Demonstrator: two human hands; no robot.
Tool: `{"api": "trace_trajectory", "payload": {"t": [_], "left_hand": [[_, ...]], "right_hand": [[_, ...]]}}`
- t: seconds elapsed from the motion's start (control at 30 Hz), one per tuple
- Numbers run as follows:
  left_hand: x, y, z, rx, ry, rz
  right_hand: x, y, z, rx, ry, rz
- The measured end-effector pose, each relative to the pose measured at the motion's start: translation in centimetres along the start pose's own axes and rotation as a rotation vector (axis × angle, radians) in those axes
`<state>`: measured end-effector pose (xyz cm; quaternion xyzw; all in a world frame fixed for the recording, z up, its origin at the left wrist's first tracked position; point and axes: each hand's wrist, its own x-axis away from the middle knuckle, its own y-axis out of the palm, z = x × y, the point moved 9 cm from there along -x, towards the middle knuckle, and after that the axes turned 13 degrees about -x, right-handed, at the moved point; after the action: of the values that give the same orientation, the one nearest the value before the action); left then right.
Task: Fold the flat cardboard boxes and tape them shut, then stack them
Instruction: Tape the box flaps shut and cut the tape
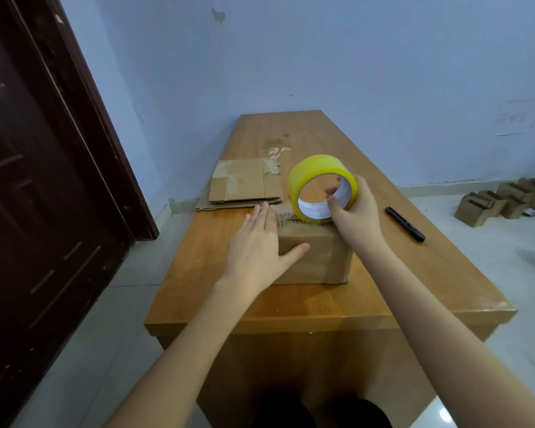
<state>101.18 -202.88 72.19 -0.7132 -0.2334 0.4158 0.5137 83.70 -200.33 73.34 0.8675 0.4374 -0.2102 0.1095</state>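
A folded cardboard box (325, 257) stands near the middle of the wooden table (414, 273). My left hand (257, 245) lies flat with straight fingers on the box's left top edge, thumb across its near side. My right hand (352, 211) grips a yellow tape roll (312, 177), fingers curled through its core, holding it upright on the box's top at the far edge. A wrinkled strip of tape lies along the box top between the hands. A pile of flat cardboard boxes (244, 186) rests further back on the table's left side.
A black marker-like tool (405, 223) lies on the table to the right of the box. Several small folded boxes (504, 202) sit on the floor at the right. A dark door (44, 180) stands at the left. A scrap of clear tape (277, 152) lies at the back.
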Motion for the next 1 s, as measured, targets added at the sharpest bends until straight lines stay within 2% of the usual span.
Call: {"api": "trace_trajectory", "payload": {"t": [0.07,0.13,0.37,0.5,0.6,0.7,0.83,0.9,1.0], "left_hand": [[0.0,0.2,-0.7,0.192,-0.076,-0.068],[-0.2,-0.3,-1.5,0.295,-0.138,-0.045],[-0.6,0.0,-0.3,-0.09,0.005,0.041],[-0.6,0.1,-0.8,-0.11,0.0,0.086],[-0.6,0.0,-1.0,-0.126,0.016,0.098],[-0.6,0.0,-1.1,-0.145,0.023,0.107],[-0.7,0.0,-1.1,-0.15,0.03,0.108],[-0.7,0.1,-1.1,-0.148,0.027,0.108],[-0.6,0.1,-1.1,-0.144,0.021,0.111]], "right_hand": [[0.3,0.1,0.0,-0.003,-0.017,0.013],[0.3,0.2,0.1,-0.036,0.002,0.032],[0.1,1.9,0.2,-0.134,-0.008,0.041],[0.3,2.2,-0.2,-0.227,-0.046,0.077],[0.8,1.1,0.1,-0.326,-0.047,0.217],[1.5,0.0,1.6,-0.485,0.062,0.406],[2.1,-0.4,2.0,-0.576,0.1,0.517],[1.7,-0.3,2.1,-0.466,0.132,0.447],[0.3,0.5,2.0,-0.166,0.185,0.162]]}}
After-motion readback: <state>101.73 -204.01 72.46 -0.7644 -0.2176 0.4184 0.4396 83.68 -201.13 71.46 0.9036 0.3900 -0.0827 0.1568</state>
